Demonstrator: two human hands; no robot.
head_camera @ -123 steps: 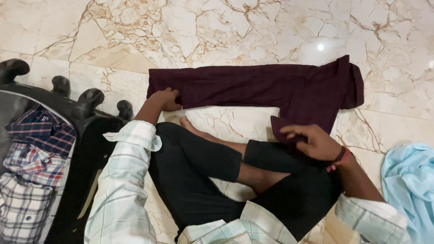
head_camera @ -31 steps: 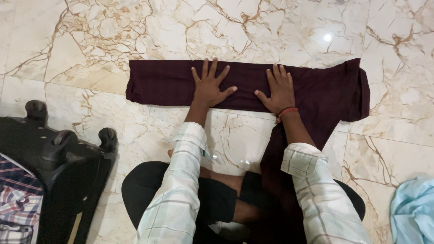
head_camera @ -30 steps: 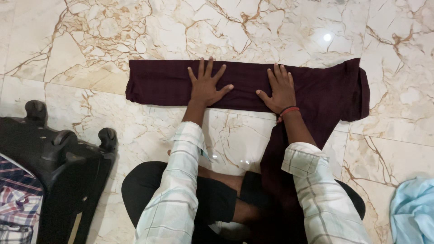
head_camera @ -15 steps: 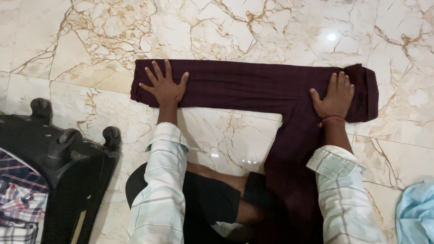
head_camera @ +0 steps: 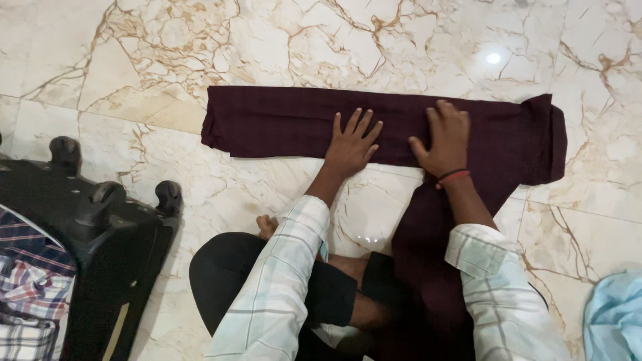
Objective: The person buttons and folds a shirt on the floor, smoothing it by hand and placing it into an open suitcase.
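Seated cross-legged on the marble floor (head_camera: 167, 47), you are pressing both hands onto the dark maroon garment (head_camera: 281, 120), which is lying folded in a long strip across the floor ahead of your knees. Your left hand (head_camera: 352, 144) is lying open, fingers spread; your right hand (head_camera: 445, 137) is resting flat beside it, fingers slightly curled, both arms reaching forward

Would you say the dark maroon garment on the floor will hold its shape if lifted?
Probably not: the maroon garment lies flat and folded under both hands, so it looks floppy. It would likely slide easily on the glossy marble floor.
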